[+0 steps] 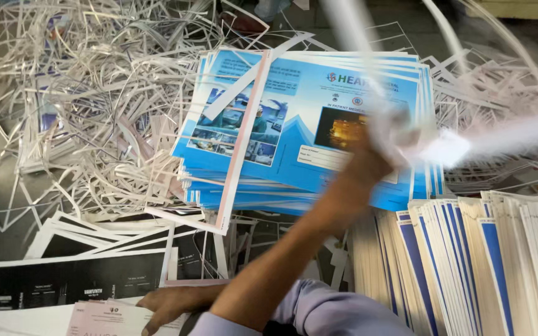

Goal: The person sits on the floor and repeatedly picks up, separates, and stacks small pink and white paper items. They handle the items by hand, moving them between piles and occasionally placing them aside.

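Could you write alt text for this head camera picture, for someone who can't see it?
A person's right hand, blurred, holds white paper strips over a stack of blue printed covers. The left hand rests on a pale pink sheet. Tangled paper trimmings lie behind, with fanned blue-edged sheets at right.

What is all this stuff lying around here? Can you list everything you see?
Printed covers: one stack, blue with photos, centre.
Paper strips: a tangled heap, white, left and top, more at right.
Long strip: one, pale pink-white, lying across the blue stack.
Dark sheets: several, black with white borders, bottom left.
Fanned sheets: one big pile, white with blue edges, bottom right.
Pink card: one, bottom left edge.
Left hand: resting on the pink card.
Right hand: raised over the blue stack, blurred, gripping white strips; lilac sleeve.
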